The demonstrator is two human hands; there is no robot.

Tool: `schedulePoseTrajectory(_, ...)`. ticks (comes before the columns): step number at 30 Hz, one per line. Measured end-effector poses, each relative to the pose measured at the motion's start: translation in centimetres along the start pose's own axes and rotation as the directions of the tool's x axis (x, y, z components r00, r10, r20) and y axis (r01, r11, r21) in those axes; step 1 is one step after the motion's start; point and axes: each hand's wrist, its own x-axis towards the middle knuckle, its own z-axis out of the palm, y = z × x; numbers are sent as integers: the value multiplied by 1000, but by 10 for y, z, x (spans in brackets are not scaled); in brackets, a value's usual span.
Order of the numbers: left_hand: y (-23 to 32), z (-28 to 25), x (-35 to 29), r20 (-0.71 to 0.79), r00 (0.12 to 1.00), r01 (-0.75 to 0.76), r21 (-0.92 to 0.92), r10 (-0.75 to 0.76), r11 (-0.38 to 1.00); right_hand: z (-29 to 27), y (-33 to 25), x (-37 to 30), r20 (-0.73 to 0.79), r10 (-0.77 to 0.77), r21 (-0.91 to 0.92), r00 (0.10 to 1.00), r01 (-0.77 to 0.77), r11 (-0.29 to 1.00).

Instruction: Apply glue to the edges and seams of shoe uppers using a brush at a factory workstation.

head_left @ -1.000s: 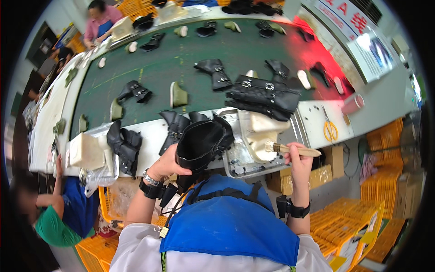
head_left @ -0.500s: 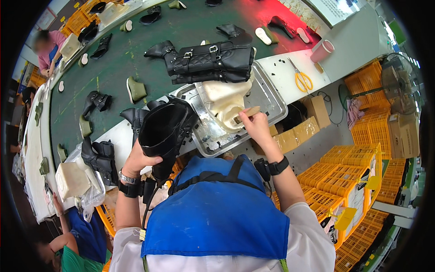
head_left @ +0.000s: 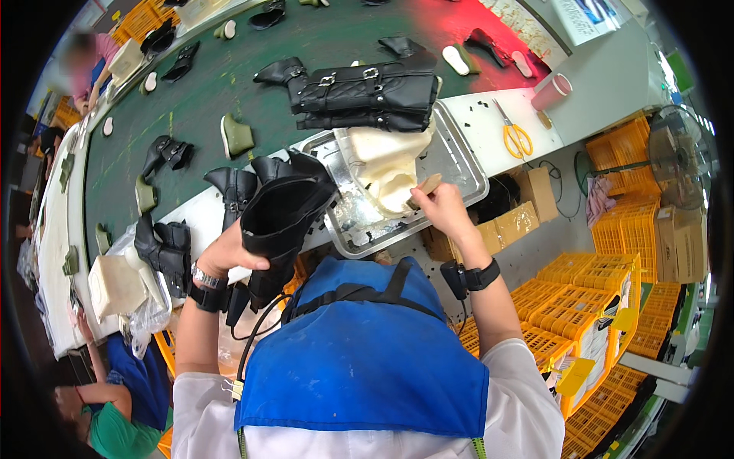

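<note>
My left hand [head_left: 228, 255] is closed around a black boot [head_left: 284, 210], thumb along its side. The boot's wide shaft opening faces up toward me, and its lower part hangs in front of my apron. In my right hand [head_left: 446, 210] is a small brush [head_left: 430, 184] with a flat tan handle, pinched between thumb and fingers. Its lower end is at the mouth of a cream plastic container [head_left: 386, 157], partly hidden by my fingers. That container lies in a metal tray [head_left: 459, 157] spotted with dark scraps. Tall black buckled boots [head_left: 367, 96] lie just beyond it.
Orange-handled scissors [head_left: 516, 140] and a pink cup [head_left: 552, 92] are right of the tray. Boots and olive shoes [head_left: 237, 136] dot the green belt [head_left: 199, 107]. Orange crates [head_left: 569, 294] stack at my right. Two people work on the left, one in green [head_left: 126, 424].
My left hand has tilted the boot, so its opening looks narrower. My right hand has shifted slightly right with the brush, still beside the container's mouth. The whole view has moved a little.
</note>
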Motion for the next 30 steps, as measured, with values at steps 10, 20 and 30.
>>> schedulePoseTrajectory(10,-2,4,-15,-142,987,-68,32,72,997,-4,9,12,-56,119,269,991,-100,958)
schedulePoseTrajectory(20,-59,17,-67,-496,868,-126,-150,36,981,-2,15,24,66,91,178,994,-102,979)
schedulePoseTrajectory(30,-69,66,-76,-647,762,-138,-184,-15,973,-12,19,37,148,-43,191,988,14,981)
